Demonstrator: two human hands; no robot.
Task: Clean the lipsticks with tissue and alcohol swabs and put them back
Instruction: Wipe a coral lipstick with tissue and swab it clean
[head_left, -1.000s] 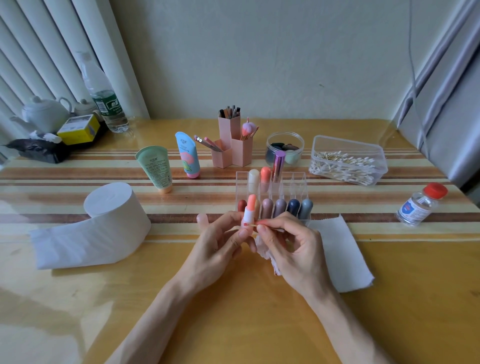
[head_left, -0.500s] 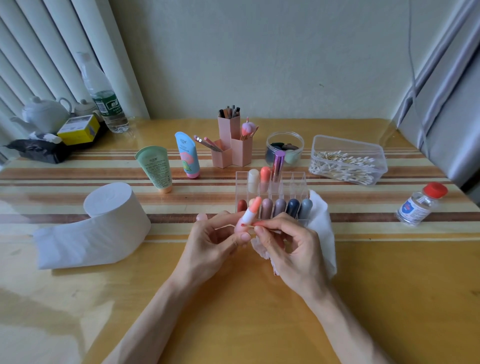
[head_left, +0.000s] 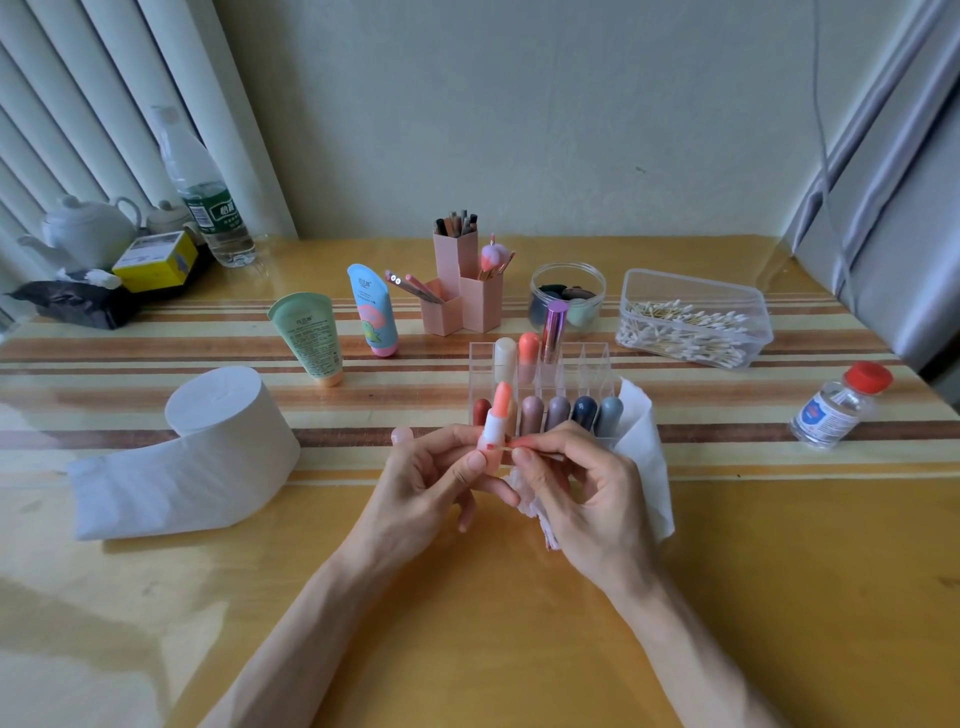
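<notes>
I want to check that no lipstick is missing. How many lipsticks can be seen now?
9. One open peach lipstick is in the left hand. Five stand in the clear acrylic organizer's front row, three in its back row. The hands may hide others.

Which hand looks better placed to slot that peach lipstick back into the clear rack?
Left, probably. The left hand already holds the open lipstick upright just before the clear organizer, while the right hand is busy with a swab and tissue.

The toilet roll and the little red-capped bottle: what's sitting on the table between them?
In the head view, between the toilet roll and the red-capped bottle stand the clear lipstick organizer and a white tissue.
</notes>
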